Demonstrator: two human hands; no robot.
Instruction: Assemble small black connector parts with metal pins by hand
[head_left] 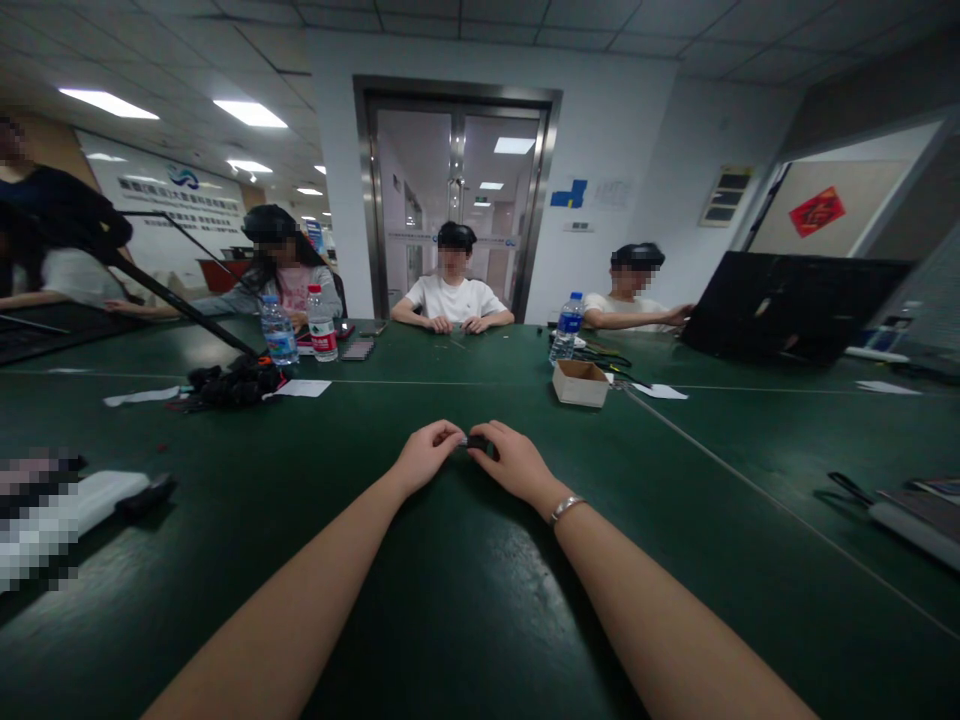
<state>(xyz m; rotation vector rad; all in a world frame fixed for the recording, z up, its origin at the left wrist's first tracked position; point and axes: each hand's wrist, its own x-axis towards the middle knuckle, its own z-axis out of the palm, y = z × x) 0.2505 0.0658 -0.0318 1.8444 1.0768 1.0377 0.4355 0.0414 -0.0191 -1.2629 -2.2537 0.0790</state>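
Note:
My left hand and my right hand meet over the dark green table, fingertips pinched together. Between them sits a small dark object, too small to name. Both hands rest on the tabletop with fingers curled. A metal bracelet circles my right wrist.
A small open cardboard box stands beyond my hands, with a water bottle behind it. Two more bottles and a black bundle of gear lie at left. A white device lies near left. Several people sit across the table; a black case stands at right.

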